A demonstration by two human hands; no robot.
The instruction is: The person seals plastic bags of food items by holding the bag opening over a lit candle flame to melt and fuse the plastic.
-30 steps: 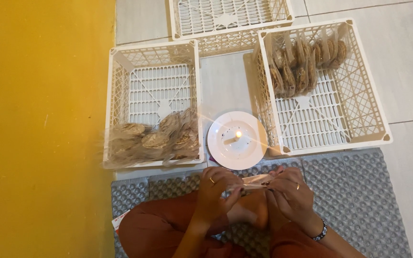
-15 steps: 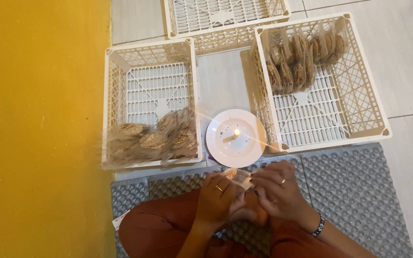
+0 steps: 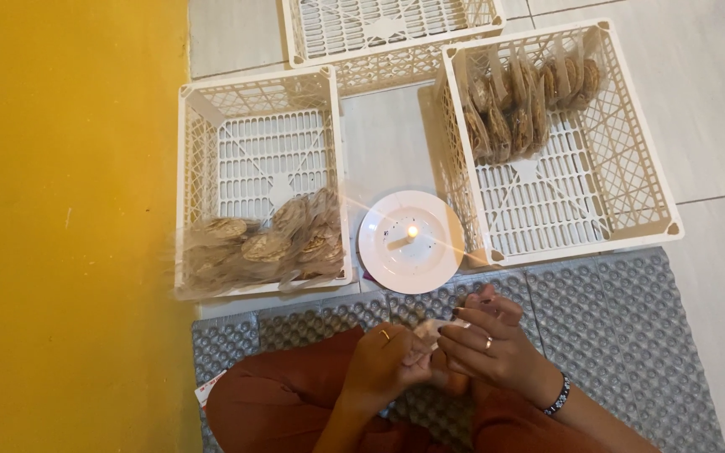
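While fingers (image 3: 455,335) curl, hands pinch wrapper (image 3: 431,329).

The person wears rust-brown trousers (image 3: 279,403). The left hand (image 3: 383,365) carries a thin gold ring (image 3: 385,335) on one finger. The right hand (image 3: 488,352) carries a pale band ring (image 3: 487,342). The right wrist carries a dark beaded bracelet (image 3: 557,394) with light markings. Both forearms are bare.

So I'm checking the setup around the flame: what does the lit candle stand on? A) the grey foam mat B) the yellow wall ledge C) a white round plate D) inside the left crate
C: the lit candle stands on the white round plate, on the floor between the two crates.
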